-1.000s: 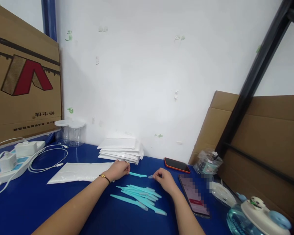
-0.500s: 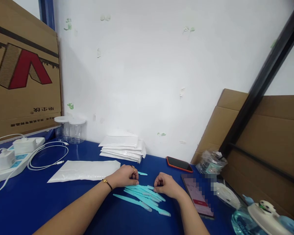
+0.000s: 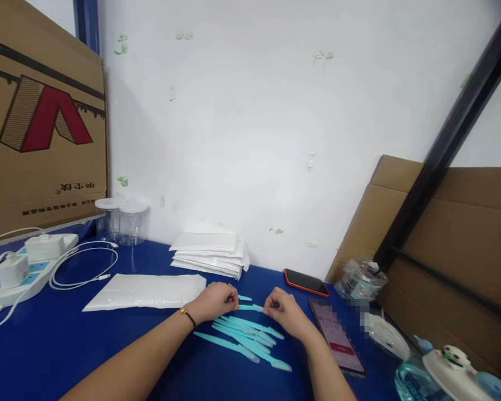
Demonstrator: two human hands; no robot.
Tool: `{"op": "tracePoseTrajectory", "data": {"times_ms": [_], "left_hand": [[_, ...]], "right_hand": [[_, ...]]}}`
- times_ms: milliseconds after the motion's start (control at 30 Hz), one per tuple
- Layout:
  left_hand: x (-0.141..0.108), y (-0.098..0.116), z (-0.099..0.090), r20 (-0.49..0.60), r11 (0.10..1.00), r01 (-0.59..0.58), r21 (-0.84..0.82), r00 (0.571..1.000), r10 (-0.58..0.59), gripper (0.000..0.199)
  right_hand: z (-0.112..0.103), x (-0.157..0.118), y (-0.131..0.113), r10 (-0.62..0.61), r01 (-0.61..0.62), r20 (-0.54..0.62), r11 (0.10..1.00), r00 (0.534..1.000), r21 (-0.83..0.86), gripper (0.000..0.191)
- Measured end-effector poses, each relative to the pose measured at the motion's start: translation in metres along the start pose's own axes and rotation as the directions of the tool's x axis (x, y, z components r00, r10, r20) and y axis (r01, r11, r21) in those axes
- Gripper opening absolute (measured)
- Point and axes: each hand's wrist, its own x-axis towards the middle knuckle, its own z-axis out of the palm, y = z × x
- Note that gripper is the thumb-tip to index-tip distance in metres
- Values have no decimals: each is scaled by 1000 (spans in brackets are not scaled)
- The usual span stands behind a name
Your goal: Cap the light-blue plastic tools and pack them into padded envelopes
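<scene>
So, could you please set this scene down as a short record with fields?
left hand: pinching one end of a slim turquoise plastic tool
right hand: pinching the tool's other, paler end
front: loose pile of matching turquoise tools
left side: flat, glossy white envelope
back: stack of similar white envelopes
right side: black-screened, orange-edged phone

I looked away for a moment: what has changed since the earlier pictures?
The left hand has let go of the first turquoise tool. It and the right hand have taken hold of the second turquoise tool, moved from the pile away from the person. The white packets stayed put.
</scene>
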Motion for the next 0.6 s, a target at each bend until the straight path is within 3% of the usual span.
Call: {"op": "tracePoseTrajectory", "data": {"times_ms": [100,200,333,400,500,600], "left_hand": [[3,-5,-5,-98,992,25,121,995,-13,15],[4,-19,-10,-128,978,86,193,990,-62,14],[4,-32,-10,-211,971,133,197,973,-90,14],[3,-32,-9,-235,979,125,162,968,-85,18],[0,-23,-7,-147,997,39,73,989,-28,15],[-3,-12,-3,-42,997,-78,-4,996,77,18]], "right_hand": [[-5,0,18,30,-31,-57,999,998,-13,6],[-9,-1,37,137,-140,-93,990,986,-21,4],[-14,-5,40,210,-211,-96,977,973,1,5],[-16,-8,34,193,-192,-6,978,981,79,11],[-15,-12,24,152,-187,227,973,962,139,16],[-9,-12,18,140,-182,284,975,949,128,11]]}}
